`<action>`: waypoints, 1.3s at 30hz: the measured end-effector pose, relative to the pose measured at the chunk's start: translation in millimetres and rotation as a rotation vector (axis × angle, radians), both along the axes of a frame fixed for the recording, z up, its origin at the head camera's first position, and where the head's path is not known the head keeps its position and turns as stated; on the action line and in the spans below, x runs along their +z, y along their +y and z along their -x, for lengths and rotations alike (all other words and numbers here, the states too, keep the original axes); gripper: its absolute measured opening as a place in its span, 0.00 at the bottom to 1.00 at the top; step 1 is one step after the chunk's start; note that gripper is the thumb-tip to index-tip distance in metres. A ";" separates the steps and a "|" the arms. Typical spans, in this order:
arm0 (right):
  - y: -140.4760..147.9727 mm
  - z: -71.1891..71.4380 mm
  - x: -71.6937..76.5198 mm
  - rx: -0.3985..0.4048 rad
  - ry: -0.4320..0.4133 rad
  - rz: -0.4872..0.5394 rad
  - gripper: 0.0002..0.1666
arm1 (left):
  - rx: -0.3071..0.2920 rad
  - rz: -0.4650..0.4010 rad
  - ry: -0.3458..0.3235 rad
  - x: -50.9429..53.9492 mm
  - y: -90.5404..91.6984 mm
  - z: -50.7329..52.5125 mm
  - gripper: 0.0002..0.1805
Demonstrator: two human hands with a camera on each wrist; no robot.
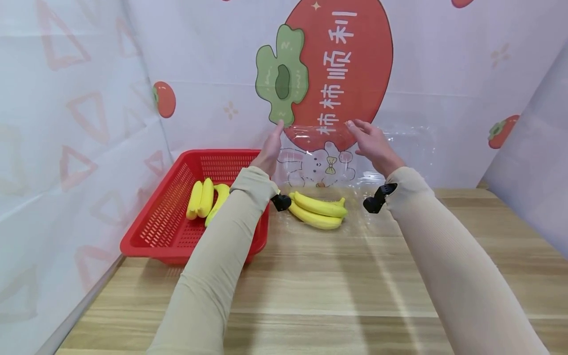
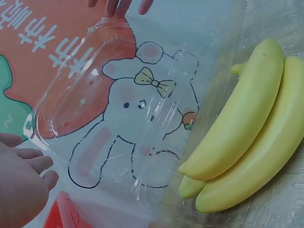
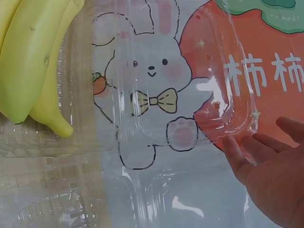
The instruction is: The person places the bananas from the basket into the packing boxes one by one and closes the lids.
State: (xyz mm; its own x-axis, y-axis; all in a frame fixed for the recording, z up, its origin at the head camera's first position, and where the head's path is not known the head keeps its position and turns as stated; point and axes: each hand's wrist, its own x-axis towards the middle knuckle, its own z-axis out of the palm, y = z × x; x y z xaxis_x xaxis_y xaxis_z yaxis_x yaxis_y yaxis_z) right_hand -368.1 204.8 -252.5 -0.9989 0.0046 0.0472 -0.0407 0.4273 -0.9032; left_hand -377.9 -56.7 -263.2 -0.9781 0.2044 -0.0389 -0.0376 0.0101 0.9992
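A clear plastic clamshell box lies on the table with its lid raised at the back. Several yellow bananas rest in its base, larger in both wrist views. At the lid's left edge is my left hand, palm inward and fingers extended. By the lid's upper right corner, my right hand has its fingers loosely bent. In the right wrist view, fingertips are at or very near the lid's corner; contact is hard to tell. Neither hand grips anything.
A red plastic basket stands to the left, holding several bananas. Another clear plastic box with a raised lid adjoins on the right. A printed cloth hangs behind the wooden table.
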 end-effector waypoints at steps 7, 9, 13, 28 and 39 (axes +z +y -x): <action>-2.2 -2.3 -0.5 -0.004 0.014 0.018 0.51 | 0.019 -0.008 0.010 0.9 -0.4 -1.0 0.41; -3.3 -3.3 -0.9 -0.008 0.012 0.023 0.51 | 0.032 -0.014 0.012 0.6 -0.8 -1.0 0.42; -5.2 -5.0 0.3 -0.022 0.007 0.030 0.49 | 0.051 -0.034 0.049 1.7 -0.6 -1.4 0.41; -3.2 -29.0 4.9 -0.040 0.010 0.058 0.49 | 0.040 0.054 0.126 7.7 -9.7 -16.8 0.39; -5.7 -69.2 8.7 -0.050 0.041 0.251 0.46 | 0.223 0.297 0.168 13.5 -8.3 -48.7 0.27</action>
